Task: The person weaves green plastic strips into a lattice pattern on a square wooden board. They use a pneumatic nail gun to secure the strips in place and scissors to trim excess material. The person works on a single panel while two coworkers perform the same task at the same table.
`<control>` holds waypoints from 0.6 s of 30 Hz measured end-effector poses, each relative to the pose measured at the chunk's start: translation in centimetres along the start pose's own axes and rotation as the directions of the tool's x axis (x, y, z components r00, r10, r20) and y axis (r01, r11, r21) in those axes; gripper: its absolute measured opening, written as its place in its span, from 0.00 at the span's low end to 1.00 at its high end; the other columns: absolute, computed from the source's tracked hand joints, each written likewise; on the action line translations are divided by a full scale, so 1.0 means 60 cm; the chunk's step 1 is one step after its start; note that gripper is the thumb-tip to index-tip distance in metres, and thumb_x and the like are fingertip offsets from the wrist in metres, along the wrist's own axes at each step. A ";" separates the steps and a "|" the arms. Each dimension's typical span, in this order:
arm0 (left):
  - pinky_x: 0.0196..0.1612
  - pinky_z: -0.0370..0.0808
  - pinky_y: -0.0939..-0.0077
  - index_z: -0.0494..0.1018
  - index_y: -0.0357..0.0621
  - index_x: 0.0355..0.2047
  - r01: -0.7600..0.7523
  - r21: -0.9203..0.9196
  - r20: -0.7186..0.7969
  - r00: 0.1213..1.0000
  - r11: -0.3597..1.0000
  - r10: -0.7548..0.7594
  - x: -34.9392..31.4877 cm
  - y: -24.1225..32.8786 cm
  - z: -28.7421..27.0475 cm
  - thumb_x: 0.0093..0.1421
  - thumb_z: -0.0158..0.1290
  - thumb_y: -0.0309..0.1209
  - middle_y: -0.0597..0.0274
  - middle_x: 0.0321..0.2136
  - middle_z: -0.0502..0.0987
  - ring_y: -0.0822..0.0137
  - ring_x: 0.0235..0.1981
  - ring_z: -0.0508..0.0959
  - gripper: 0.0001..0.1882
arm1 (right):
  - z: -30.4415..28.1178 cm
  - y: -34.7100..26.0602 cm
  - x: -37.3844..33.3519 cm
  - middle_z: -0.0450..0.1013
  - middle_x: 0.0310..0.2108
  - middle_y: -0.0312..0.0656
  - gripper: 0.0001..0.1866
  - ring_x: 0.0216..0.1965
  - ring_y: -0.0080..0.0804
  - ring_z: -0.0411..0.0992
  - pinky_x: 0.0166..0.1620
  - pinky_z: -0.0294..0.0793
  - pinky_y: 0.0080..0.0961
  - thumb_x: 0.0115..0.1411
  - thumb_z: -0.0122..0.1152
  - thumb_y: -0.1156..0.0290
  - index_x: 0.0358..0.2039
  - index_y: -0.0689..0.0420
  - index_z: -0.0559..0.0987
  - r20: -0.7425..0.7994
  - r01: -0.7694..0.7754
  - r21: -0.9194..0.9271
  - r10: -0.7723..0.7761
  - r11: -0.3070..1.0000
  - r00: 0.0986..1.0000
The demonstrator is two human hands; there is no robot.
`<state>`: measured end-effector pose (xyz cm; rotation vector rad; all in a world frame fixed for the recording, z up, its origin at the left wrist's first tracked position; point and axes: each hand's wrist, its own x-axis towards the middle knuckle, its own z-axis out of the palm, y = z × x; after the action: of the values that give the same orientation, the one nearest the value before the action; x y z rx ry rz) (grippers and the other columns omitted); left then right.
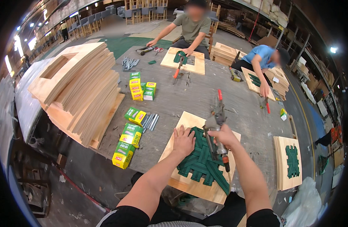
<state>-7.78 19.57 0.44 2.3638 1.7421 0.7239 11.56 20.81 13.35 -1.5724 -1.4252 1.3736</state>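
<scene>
The green webbing (pixel 199 160) on the board (pixel 189 188) is likely limp, best pressed flat at its edge, where the left hand (pixel 184 143) rests, fingers apart; the right hand (pixel 224 137) grips the probably heavy staple gun (pixel 221 149).

There were two bare hands (pixel 184 140), one held staple gun (pixel 210 125), two co-workers (pixel 191 33) at one table (pixel 204 94), four boards (pixel 186 119) bearing green webbing (pixel 202 155), three red-handled tools (pixel 177 73) and one pair of scissors (pixel 158 49). Three green-and-yellow boxes (pixel 131 134) formed the near row and one lone box (pixel 283 114) sat rightward; the farther cluster (pixel 135 87) overlapped too much to count.
</scene>
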 end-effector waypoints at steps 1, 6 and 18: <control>0.72 0.50 0.33 0.76 0.52 0.60 0.009 0.008 -0.001 1.000 1.000 -0.009 -0.002 -0.005 -0.001 0.70 0.50 0.42 0.59 0.62 0.71 0.44 0.71 0.61 0.21 | 0.021 -0.004 0.018 0.76 0.29 0.37 0.15 0.18 0.24 0.70 0.21 0.70 0.25 0.59 0.70 0.74 0.44 0.65 0.78 0.024 -0.030 -0.030 0.030 0.999 0.999; 0.71 0.49 0.31 0.75 0.48 0.61 0.003 -0.012 0.005 1.000 1.000 -0.003 0.011 -0.013 -0.005 0.70 0.49 0.42 0.56 0.62 0.70 0.42 0.70 0.60 0.23 | 0.058 -0.008 0.080 0.76 0.29 0.39 0.13 0.18 0.25 0.70 0.20 0.69 0.27 0.59 0.69 0.75 0.43 0.65 0.78 0.042 -0.106 -0.114 0.111 0.988 0.993; 0.70 0.51 0.30 0.77 0.46 0.58 0.001 -0.064 -0.044 0.999 0.998 -0.003 0.011 -0.017 0.001 0.68 0.52 0.40 0.56 0.60 0.73 0.44 0.68 0.63 0.22 | 0.073 0.006 0.098 0.75 0.26 0.38 0.09 0.17 0.24 0.69 0.19 0.68 0.27 0.60 0.68 0.75 0.37 0.64 0.77 0.022 -0.112 -0.201 0.119 0.973 0.993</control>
<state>-8.51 20.52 0.21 2.3210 1.7110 0.8253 6.92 25.44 10.09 -1.7925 -1.5543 1.3632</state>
